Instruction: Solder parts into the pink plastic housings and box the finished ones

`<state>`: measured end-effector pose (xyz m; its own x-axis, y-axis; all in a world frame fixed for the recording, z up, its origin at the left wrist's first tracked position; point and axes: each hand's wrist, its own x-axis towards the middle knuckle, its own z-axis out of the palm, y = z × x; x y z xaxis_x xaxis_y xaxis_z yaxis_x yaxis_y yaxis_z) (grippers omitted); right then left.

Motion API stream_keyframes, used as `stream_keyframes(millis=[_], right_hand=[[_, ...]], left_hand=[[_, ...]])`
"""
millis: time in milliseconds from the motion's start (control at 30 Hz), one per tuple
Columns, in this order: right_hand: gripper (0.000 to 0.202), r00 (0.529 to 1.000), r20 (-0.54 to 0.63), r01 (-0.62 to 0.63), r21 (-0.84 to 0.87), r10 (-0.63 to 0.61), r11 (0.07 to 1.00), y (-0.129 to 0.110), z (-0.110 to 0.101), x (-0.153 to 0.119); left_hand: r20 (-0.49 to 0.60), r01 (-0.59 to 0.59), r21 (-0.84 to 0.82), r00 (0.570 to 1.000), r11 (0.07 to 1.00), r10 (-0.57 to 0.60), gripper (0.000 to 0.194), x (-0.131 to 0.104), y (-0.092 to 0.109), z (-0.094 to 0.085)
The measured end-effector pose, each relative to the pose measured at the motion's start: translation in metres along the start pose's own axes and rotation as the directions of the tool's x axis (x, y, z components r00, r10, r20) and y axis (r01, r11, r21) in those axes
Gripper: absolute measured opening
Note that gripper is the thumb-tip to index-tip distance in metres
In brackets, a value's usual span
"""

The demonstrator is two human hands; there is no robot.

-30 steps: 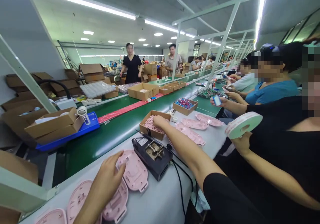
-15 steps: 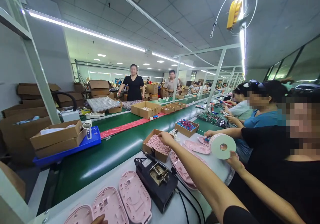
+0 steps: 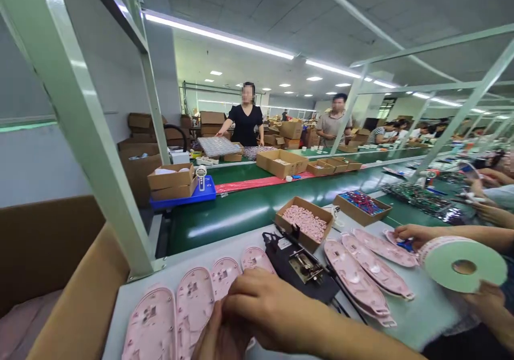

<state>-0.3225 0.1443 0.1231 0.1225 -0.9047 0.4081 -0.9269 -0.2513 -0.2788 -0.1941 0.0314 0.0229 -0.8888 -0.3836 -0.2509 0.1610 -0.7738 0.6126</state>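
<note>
My right hand is curled and closed, its fingertips turned down against my left hand. My left hand sits just below and beside it at the bottom edge, fingers pressed together. Whatever lies between them is hidden. Around and behind the hands, several pink plastic shells lie in a row on the white table, open side up. A cardboard box of small pink parts stands beyond them. Right of my hands is a black soldering unit with a metal fixture on top.
More pink shells lie to the right. A co-worker's hands hold a large tape roll there. A box of red and blue parts stands by the green conveyor. A metal post and cardboard carton flank the left.
My right hand has left the box of small pink parts and come back to my left hand over the shells. The view has turned left. Across the belt, a person now touches the grey tray.
</note>
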Motion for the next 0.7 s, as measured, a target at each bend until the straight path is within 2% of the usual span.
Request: stream_keyframes(millis=[67,167,267,367,500,700], right_hand=[[0.025,0.996,-0.043,0.077,-0.078,-0.08,0.994,-0.008,0.014,-0.001],[0.02,0.979,-0.202,0.035,0.077,-0.019,0.996,0.002,0.02,-0.007],[0.014,0.959,-0.268,-0.041,0.191,0.092,0.981,0.011,0.016,-0.013],[0.01,0.959,-0.235,-0.096,0.257,0.159,0.961,0.009,0.009,-0.019],[0.01,0.958,-0.183,-0.16,0.304,0.222,0.939,0.004,0.005,-0.028],[0.008,0.933,-0.232,-0.182,0.358,0.275,0.916,0.009,0.011,-0.038]], left_hand=[[-0.097,-0.066,-0.064,0.994,0.996,0.059,0.047,-0.01,-0.004,0.009],[-0.228,-0.109,-0.016,0.968,0.994,0.103,0.046,-0.027,-0.007,0.023],[-0.191,-0.09,0.072,0.976,0.993,0.103,0.049,-0.035,-0.004,0.032],[-0.197,-0.068,0.08,0.977,0.995,0.082,0.052,-0.035,-0.001,0.033],[-0.168,-0.087,0.126,0.98,0.988,0.108,0.057,-0.035,-0.002,0.03],[-0.121,-0.109,0.223,0.983,0.969,0.139,0.064,-0.033,-0.005,0.031]])
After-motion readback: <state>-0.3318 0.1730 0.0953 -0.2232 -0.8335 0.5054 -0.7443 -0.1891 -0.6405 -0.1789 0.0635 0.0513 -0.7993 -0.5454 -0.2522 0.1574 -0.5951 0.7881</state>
